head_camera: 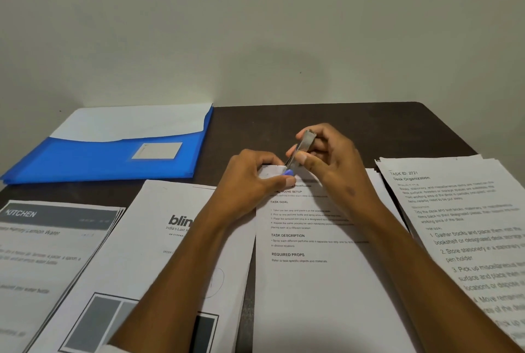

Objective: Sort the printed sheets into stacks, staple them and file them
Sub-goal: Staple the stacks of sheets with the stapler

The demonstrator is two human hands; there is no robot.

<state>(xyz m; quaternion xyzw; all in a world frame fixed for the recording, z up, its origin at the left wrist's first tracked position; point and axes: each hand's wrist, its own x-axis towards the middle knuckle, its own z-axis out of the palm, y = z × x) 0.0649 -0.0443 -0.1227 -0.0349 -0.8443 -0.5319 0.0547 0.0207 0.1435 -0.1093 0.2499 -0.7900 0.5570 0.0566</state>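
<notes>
1. The right hand (326, 159) gripped a small metal stapler (298, 155), its blue tip at the top corner of the middle sheet stack (321, 281).
2. The left hand (250, 179) pinched that corner flat.
3. Other stacks lay on the dark tabletop (355, 122) at either side; a blue folder (113, 159) rested far left.

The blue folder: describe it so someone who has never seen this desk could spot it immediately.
Start at the dark desk against the pale wall. At its far left corner, beyond the paper stacks, lies the blue folder, flat, with white sheets sticking out. It is the only coloured item among white printouts and bears a pale label.
</notes>
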